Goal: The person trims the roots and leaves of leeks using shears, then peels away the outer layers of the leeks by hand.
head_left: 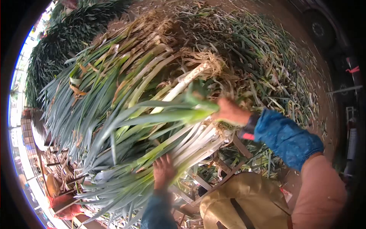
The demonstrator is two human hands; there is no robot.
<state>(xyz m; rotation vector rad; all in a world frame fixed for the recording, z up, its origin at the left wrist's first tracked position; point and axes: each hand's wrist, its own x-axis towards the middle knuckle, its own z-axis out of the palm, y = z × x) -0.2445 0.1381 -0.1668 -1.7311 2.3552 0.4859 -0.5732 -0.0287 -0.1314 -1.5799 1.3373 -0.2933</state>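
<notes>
A large heap of leeks (114,72) fills the middle of the head view, its green leaves spread to the left and its rooted ends toward the upper middle. My right hand (232,111) is closed around a leek (198,114), whose leaves trail left over the others. Its grip is slightly blurred by motion. Below it lies a bunch of white-stalked leeks (200,143), roots to the right. My left hand (163,170) lies on the leaves of this bunch with fingers stretched out. One thick leek (190,76) with shaggy roots rests above the right hand.
Stripped leaves (267,65) cover the ground at the upper right. Under the bunch stands a wooden frame (225,177), close to yellowish cloth (244,198) at my lap. Another dark green pile (61,45) is at upper left. A red bag (65,206) lies lower left.
</notes>
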